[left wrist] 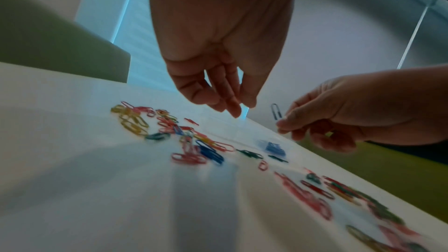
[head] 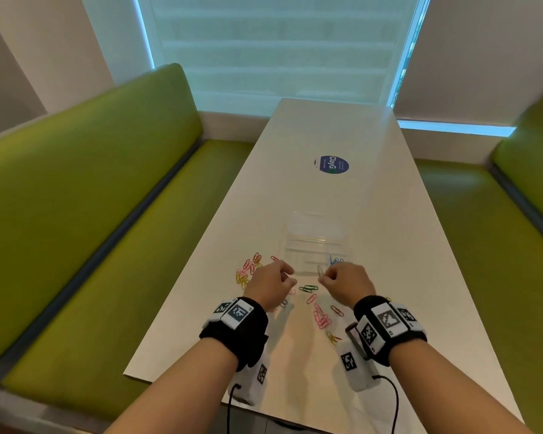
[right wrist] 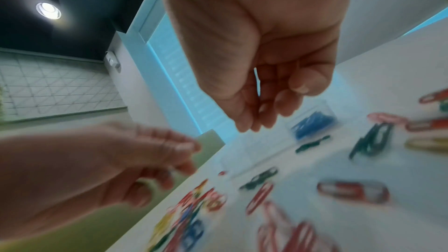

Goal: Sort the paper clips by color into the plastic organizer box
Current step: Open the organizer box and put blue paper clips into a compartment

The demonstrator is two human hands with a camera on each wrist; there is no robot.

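A single blue paper clip (left wrist: 276, 111) was pinched upright between the thumb and fingertips of the right hand (head: 345, 281), raised clear of the white table (head: 389, 277), probably so that it could be carried to the clear plastic organizer box (head: 317, 242), which stood just beyond both hands, midway across the table's width. Blue clips (right wrist: 312, 124) were already gathered in the box's near right compartment, which suggests where this one belonged. The left hand (head: 271, 281) was held above the table with fingers loosely curled; nothing could be seen in it. Unsorted clips (head: 320, 317) lay scattered toward the near edge. A round blue sticker (head: 333, 164) farther along the table read "ClayG"; its smaller print was illegible.
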